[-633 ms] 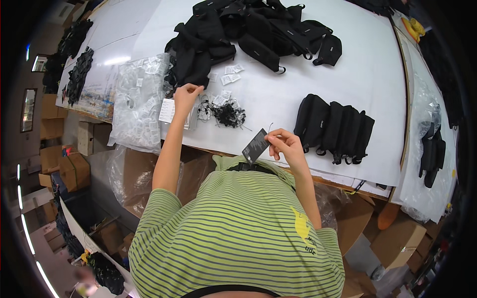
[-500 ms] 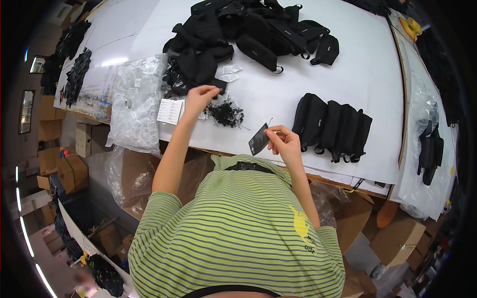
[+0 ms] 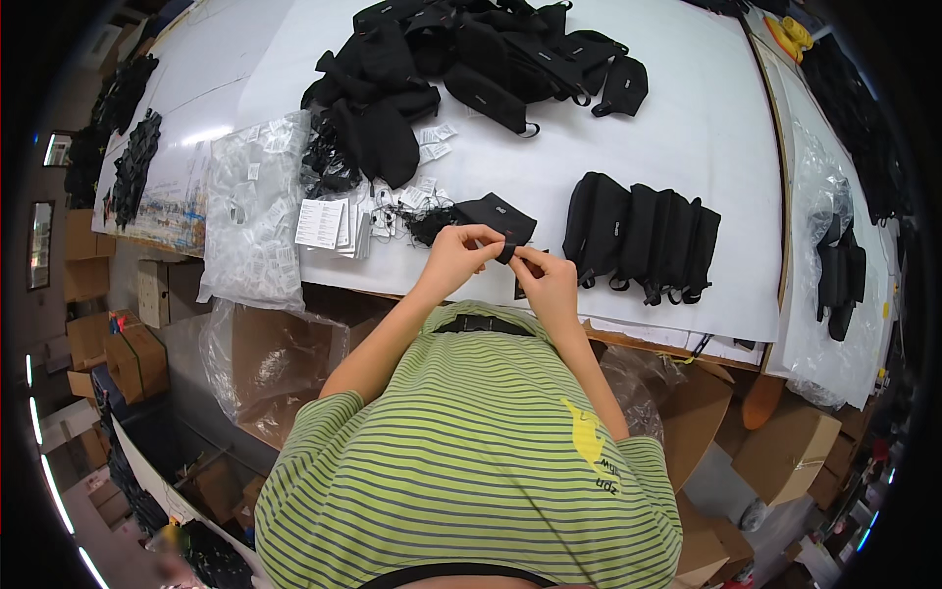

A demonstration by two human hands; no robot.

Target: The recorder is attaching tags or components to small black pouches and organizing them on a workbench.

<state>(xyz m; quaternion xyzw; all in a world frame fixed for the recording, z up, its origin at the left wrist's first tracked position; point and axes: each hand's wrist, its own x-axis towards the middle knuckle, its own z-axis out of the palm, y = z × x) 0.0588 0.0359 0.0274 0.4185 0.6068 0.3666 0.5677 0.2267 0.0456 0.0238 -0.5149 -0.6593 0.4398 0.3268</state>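
Head view: black pouch (image 3: 500,213) lies beyond left fingers (image 3: 479,233) pinching its loop (image 3: 506,253) — right fingers (image 3: 535,259) grip a tag (image 3: 518,289).

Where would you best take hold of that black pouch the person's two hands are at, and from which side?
I'd pinch the black pouch by the narrow dark piece at its near end, coming from the person's side. That piece looks thin and points toward the person, while the wider body reaches away over the white table. The left hand appears to pinch it there.
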